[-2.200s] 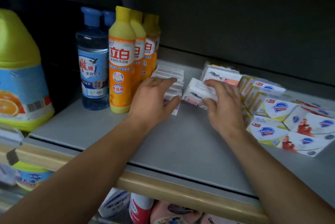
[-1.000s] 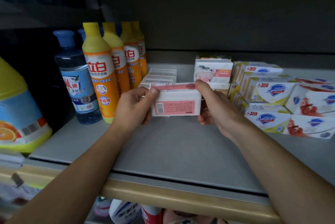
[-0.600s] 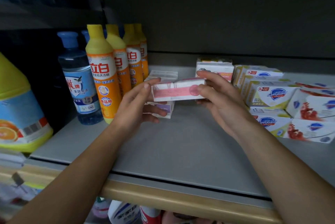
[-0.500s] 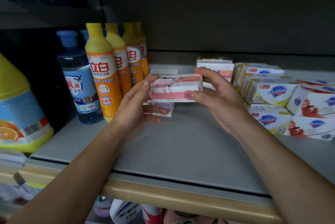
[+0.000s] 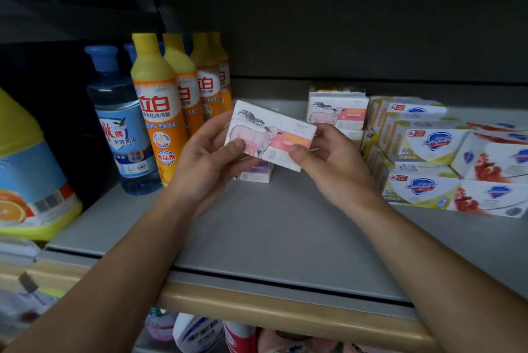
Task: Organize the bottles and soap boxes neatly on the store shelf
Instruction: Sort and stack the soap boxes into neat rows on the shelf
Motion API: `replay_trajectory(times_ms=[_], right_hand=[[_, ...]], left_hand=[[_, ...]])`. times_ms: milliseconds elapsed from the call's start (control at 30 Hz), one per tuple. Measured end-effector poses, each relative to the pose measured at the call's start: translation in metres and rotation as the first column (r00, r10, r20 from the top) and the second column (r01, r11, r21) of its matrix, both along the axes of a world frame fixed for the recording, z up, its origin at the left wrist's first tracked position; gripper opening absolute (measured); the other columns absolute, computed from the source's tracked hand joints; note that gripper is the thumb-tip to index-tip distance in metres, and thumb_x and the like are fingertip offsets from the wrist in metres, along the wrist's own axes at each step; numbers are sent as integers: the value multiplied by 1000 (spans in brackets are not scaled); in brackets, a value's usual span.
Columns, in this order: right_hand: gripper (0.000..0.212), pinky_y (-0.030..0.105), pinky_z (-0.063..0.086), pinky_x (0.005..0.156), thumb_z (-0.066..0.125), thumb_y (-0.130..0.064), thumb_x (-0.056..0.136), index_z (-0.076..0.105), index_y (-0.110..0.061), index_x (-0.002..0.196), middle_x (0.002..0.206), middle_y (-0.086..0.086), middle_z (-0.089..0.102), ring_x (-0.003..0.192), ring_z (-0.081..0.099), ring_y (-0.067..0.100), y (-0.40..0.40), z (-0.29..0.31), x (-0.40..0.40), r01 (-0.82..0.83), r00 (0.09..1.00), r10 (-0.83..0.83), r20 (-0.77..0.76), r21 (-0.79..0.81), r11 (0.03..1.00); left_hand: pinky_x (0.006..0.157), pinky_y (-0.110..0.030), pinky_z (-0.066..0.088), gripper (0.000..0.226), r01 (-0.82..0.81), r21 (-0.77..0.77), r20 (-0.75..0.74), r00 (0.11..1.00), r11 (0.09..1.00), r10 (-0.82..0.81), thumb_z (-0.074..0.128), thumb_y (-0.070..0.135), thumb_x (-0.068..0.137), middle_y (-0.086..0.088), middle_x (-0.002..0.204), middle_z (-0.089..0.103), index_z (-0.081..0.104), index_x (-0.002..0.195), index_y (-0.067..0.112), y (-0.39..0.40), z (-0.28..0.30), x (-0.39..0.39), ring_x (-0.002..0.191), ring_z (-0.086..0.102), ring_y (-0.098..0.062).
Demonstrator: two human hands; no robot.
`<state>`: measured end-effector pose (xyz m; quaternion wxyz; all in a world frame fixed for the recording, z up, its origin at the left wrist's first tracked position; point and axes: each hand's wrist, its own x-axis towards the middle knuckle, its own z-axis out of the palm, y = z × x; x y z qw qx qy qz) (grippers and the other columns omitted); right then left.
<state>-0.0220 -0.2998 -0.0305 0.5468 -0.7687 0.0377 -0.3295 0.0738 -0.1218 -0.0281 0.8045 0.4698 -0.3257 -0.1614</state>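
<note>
Left hand and right hand pinching sheep soap box above shelf, yellow bottles left, Safeguard boxes right, stacked soap boxes behind.

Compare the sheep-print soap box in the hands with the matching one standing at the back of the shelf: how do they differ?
The held white-and-pink sheep-print soap box is lifted off the grey shelf, pinched between the left hand and right hand; the rear sheep-print box sits on other boxes, untouched. The held box tilts down to the right; the rear one sits level. Both show the same sheep picture and pink band, facing the camera.
</note>
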Motion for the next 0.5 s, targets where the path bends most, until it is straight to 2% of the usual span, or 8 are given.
replay_trajectory(times_ms=[100, 167, 233, 333, 500], right_hand=[[44, 18, 53, 75, 79, -17, 78, 61, -25, 117, 98, -16, 70, 88, 66, 0, 0, 2, -2, 40, 997, -33, 64, -116, 992], [49, 16, 52, 77, 80, -15, 75, 61, -26, 119, 101, -20, 68, 92, 64, -1, 1, 4, -4, 67, 992, -43, 119, -205, 976], [52, 17, 51, 80, 81, -15, 74, 62, -24, 122, 106, -21, 67, 96, 63, 1, 1, 6, -6, 112, 983, -61, 172, -306, 945], [53, 16, 47, 85, 80, -14, 74, 63, -19, 124, 112, -17, 62, 101, 58, 3, 5, 7, -7, 196, 964, -75, 254, -490, 850], [50, 27, 45, 89, 84, -12, 72, 69, -13, 119, 113, 0, 66, 103, 57, 21, 18, 11, -10, 257, 930, -1, 367, -649, 716]], left_hand=[[73, -27, 59, 34, -48, 87, -61, 997, 995, 54, 56, 11, 90, -8, 112, 73, 61, 123, 14, 0, -1, 1, 104, 70, -25], [75, -30, 59, 30, -4, 102, -138, 990, 995, 18, 60, 21, 86, -8, 114, 72, 68, 115, 17, 1, -1, 2, 105, 70, -26], [77, -37, 60, 36, 40, 64, -254, 967, 997, -23, 65, 32, 79, -12, 112, 72, 70, 110, 15, 1, -1, 2, 105, 69, -33], [79, -40, 60, 49, 43, 63, -299, 954, 997, -22, 67, 34, 77, -17, 111, 72, 60, 118, 8, 2, 0, 2, 105, 68, -36], [77, -38, 60, 36, 31, -18, -316, 948, 999, -35, 64, 28, 78, -15, 106, 74, 70, 107, 8, 3, 2, 2, 102, 70, -29]])
